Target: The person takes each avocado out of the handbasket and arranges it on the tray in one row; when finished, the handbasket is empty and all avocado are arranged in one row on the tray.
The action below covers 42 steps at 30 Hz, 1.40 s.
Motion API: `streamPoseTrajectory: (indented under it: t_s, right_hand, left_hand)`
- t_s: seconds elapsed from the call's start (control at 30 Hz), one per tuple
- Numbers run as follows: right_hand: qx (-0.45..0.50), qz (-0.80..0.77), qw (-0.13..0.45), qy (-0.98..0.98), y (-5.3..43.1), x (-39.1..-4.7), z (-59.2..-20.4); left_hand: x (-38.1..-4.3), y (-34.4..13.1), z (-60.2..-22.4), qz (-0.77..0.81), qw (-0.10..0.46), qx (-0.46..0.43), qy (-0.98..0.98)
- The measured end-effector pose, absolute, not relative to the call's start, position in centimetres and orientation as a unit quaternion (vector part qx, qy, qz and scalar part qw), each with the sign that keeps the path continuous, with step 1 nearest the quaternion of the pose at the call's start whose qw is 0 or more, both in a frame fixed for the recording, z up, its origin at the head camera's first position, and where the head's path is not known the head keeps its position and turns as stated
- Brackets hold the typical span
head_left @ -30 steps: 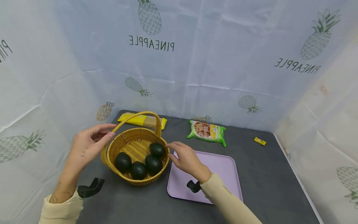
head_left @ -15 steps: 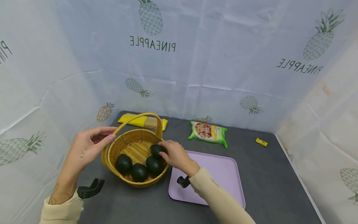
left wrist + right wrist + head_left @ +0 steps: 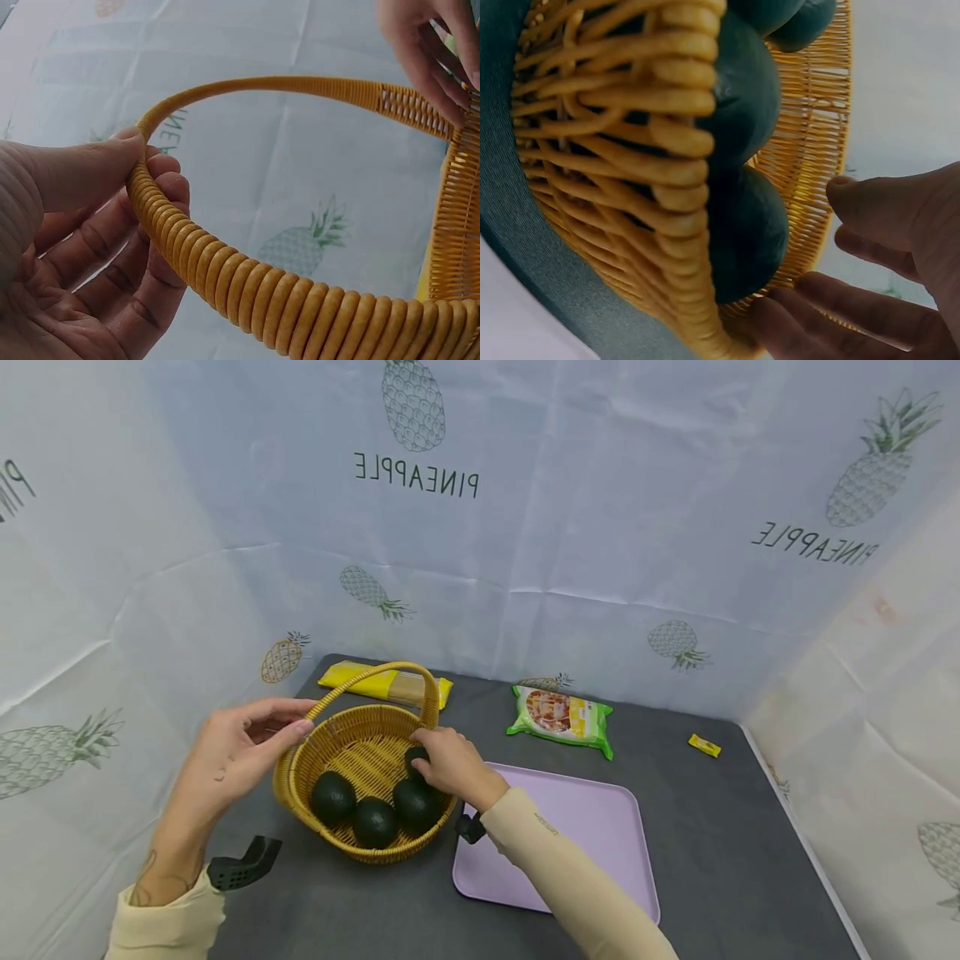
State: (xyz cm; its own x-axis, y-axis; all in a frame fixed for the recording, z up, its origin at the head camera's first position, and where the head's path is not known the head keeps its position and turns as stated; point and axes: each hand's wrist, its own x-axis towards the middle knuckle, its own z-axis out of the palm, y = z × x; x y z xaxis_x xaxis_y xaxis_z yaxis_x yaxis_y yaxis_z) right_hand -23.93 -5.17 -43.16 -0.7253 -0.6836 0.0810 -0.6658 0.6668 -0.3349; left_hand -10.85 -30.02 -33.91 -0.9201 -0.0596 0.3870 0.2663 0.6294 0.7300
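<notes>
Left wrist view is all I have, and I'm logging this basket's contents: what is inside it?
Observer: Four dark green fruits that look like avocados, by the head view.
Operator: Is the right hand gripping one?
Observer: No; in the right wrist view its fingers are relaxed close to one fruit, not curled round it.
Operator: And what lies right of the basket?
Observer: A light purple tray, partly under the right forearm in the head view.
</notes>
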Motion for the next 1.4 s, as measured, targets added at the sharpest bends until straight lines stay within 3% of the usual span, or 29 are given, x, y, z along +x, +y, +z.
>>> streamPoseTrajectory:
  t_s: [0.37,1.07,1.4]
  right_hand:
    - [-0.332,-0.1,0.054,0.936,-7.3,-24.5,-42.7]
    - [-0.356,-0.063,0.065,0.93,-8.1,-24.0,-43.8]
    - [-0.334,-0.079,0.117,0.932,-8.5,-24.4,-43.9]
  left_hand:
    - [-10.8,-30.0,-33.9,-0.428,0.189,-0.058,-0.882]
    - [-10.7,-30.1,-33.9,-0.446,0.174,-0.056,-0.876]
    - [-10.6,-30.1,-33.8,-0.433,0.188,-0.065,-0.879]
